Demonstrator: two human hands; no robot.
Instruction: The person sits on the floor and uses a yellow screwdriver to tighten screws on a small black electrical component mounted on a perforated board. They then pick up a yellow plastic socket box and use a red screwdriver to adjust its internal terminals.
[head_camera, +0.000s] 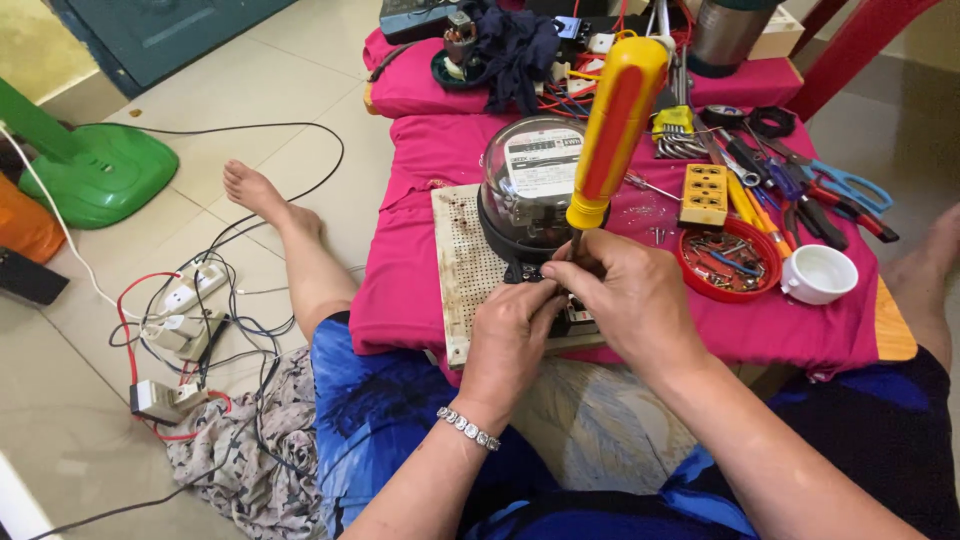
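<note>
An electricity meter with a clear round dome stands on a perforated white board over a pink cloth. My right hand grips the shaft of a yellow and red screwdriver, held upright with its tip at the meter's black lower terminal block. My left hand rests against that block beside the screwdriver tip, with a bead bracelet on its wrist. The tip and the terminals are hidden by my fingers.
On the cloth at right lie a yellow socket block, a red dish of screws, a white cup, pliers and blue-handled scissors. Power strips and tangled cables lie on the tiled floor at left, near a green fan base.
</note>
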